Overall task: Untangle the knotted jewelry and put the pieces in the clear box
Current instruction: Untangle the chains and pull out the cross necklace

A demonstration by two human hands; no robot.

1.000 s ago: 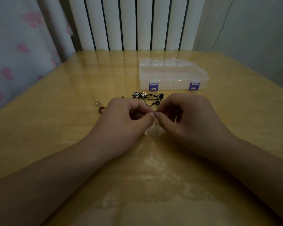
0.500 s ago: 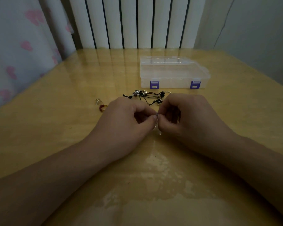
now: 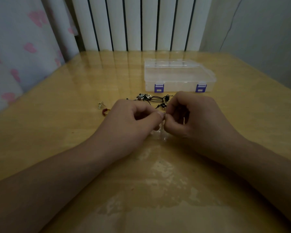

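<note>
My left hand [image 3: 133,121] and my right hand [image 3: 193,115] meet fingertip to fingertip at the table's middle, both pinching a small silvery jewelry piece [image 3: 164,115] that is mostly hidden by the fingers. Just behind the hands lies the knotted jewelry [image 3: 155,99], a tangle of black cords with metal charms. The clear box [image 3: 178,76] with two purple latches stands closed further back. A red ring [image 3: 105,112] and a small silver charm [image 3: 100,105] lie to the left of my left hand.
The wooden table [image 3: 57,115] has a glossy clear cover with pale patches near the front. A white radiator stands behind the table, and a curtain with pink hearts hangs at the left.
Both hands stay together on the small piece, with only slight finger shifts. The view has tilted a little, so the box and tangle sit slightly higher.
</note>
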